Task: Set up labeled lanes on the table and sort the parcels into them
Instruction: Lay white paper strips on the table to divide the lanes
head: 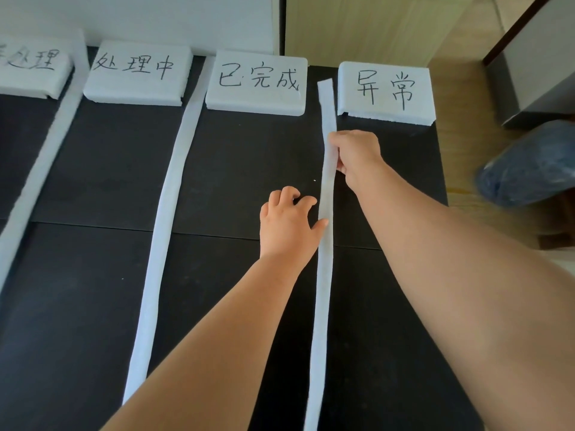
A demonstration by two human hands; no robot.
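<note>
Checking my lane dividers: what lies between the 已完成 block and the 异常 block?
In the head view, the far end of a white strip lies on the black table between the 已完成 block and the 异常 block.

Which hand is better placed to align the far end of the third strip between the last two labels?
Right. The right hand grips the strip near its far end; the left hand only touches it lower, nearer the person.

The bench (pixel 93 169) is matte black. Three strips (pixel 165 213) and four foam blocks (pixel 258 82) are white; the blocks carry black handwritten characters. The floor (pixel 466 88) is pale wood.
</note>
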